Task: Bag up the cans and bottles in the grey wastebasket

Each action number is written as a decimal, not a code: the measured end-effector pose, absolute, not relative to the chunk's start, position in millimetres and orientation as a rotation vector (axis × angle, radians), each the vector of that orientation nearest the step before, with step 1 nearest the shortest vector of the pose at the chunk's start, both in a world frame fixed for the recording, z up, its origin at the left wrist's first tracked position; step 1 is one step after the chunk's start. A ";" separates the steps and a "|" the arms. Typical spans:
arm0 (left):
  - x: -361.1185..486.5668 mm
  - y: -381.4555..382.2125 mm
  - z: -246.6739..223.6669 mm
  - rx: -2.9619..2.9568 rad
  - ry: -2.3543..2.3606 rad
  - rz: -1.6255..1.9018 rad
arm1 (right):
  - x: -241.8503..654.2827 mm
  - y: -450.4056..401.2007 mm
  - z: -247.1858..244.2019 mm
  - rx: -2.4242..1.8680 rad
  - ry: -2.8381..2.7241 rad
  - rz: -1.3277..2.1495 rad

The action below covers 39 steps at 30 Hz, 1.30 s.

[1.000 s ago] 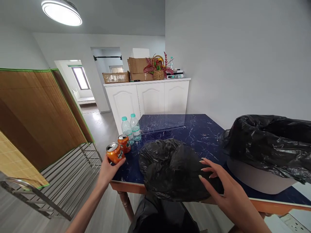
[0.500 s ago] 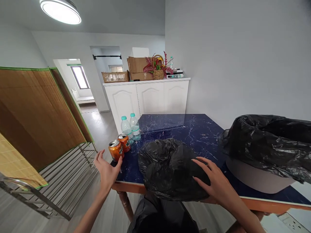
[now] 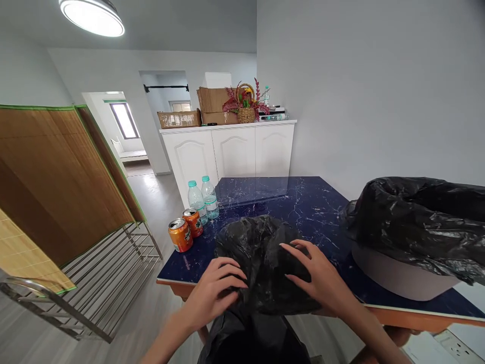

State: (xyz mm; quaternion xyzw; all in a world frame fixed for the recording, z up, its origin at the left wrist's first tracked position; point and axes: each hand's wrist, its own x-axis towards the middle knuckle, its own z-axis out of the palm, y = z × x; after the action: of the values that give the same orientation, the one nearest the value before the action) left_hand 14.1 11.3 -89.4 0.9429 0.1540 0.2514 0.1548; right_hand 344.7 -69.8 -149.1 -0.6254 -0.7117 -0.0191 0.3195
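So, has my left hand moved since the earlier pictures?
Yes. Judged against the blue table, your left hand has moved right, away from the orange cans, to the black bag at the near edge.

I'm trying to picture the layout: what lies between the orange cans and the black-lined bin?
In the head view, a crumpled black bag lies between the orange cans and the bin, with the left hand and right hand over it.
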 end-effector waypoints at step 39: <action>64.9 105.6 -36.7 2.417 0.329 0.122 | 344.8 -79.6 -128.6 -1.860 -2.085 0.564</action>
State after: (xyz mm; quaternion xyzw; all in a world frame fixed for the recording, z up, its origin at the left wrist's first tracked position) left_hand 64.9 105.6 -36.7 0.9298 0.1266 0.0470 0.3424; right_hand 344.8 -79.6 -128.6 -0.6457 -0.7237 0.1957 0.1451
